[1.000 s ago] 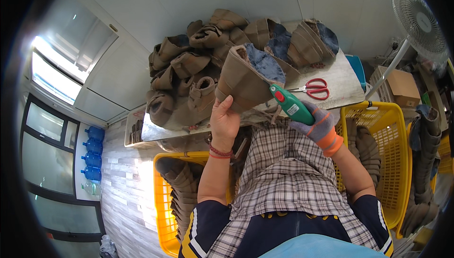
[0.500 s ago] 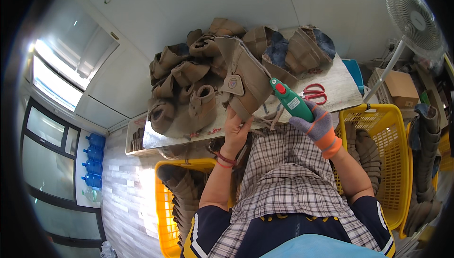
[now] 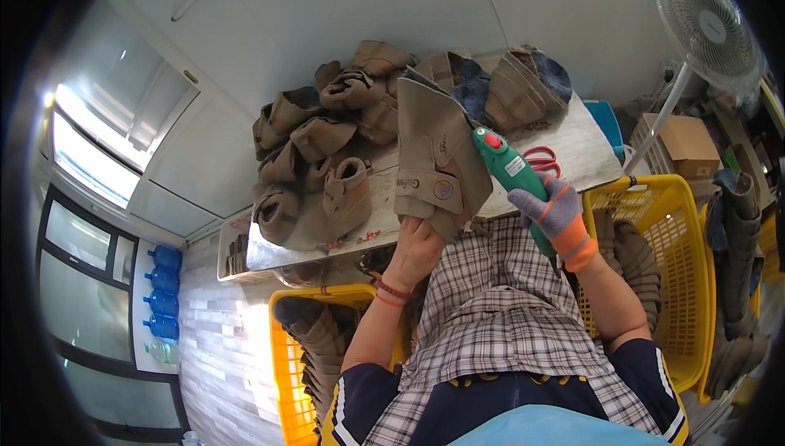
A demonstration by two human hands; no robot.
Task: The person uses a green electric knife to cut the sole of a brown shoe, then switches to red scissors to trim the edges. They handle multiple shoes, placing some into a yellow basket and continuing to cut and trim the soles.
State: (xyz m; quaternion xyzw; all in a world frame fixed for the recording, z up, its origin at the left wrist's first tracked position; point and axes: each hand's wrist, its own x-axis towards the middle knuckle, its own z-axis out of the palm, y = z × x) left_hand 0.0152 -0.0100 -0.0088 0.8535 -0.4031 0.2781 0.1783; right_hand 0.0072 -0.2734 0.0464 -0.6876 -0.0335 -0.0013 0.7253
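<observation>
My bare left hand pinches the lower end of a brown boot upper, held up over the table's front edge. The upper has a strap with a small round patch, and its wide end points away from me. In my gloved right hand is a green handheld power tool with a red button. Its front end lies at the right edge of the upper; whether it touches I cannot tell, and its working tip is hidden. Red-handled scissors lie on the table just behind the tool.
Brown boot uppers are heaped on the table, left and back. Yellow baskets with stacked uppers stand right of me, another yellow basket at lower left. A white fan rises at far right, beside a cardboard box.
The boot upper has turned so its strap side faces me more fully. My left hand moved slightly right and lower. The power tool shifted right and tilted more upright.
</observation>
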